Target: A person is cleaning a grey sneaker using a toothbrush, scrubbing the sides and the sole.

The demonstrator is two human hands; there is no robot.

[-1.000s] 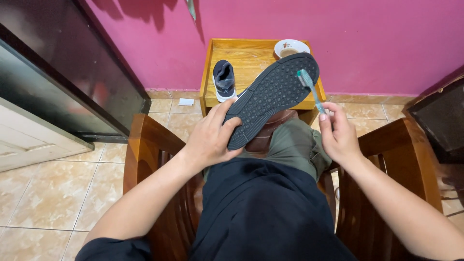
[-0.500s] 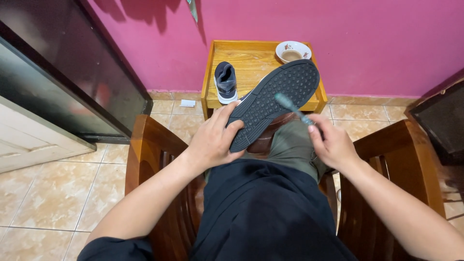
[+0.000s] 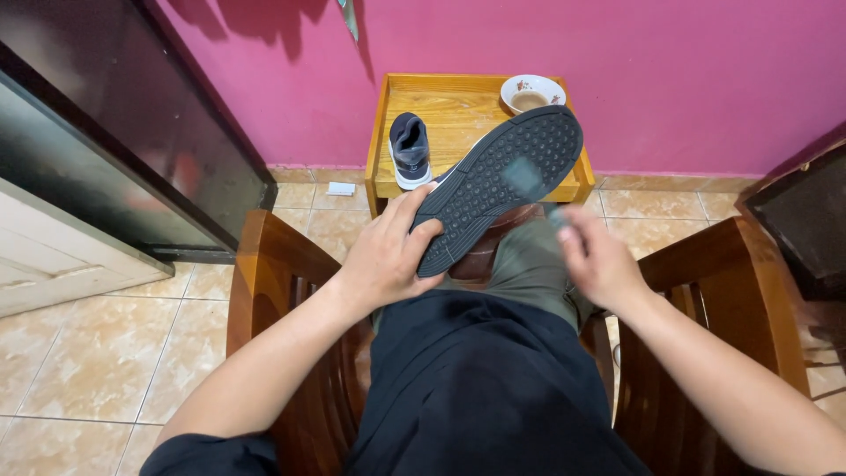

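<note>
Left hand clamped on heel end of dark shoe, thumb and fingers wrapped over the edge; sole turned up toward the camera, held above the lap. Sole rubbery, black, covered in small raised studs, long oval outline. Right hand blurred, fingers loosely curled just beside the shoe's lower edge, pinching a slim toothbrush smeared by motion across the sole; grip itself hard to make out.

Second shoe, dark upper with white sole rim, upright near left edge of small wooden table. Pale bowl with patterned rim at far right corner of that table. Wooden chair arms, glossy, either side of lap. Small white slip flat on tiled floor beside pink wall.
</note>
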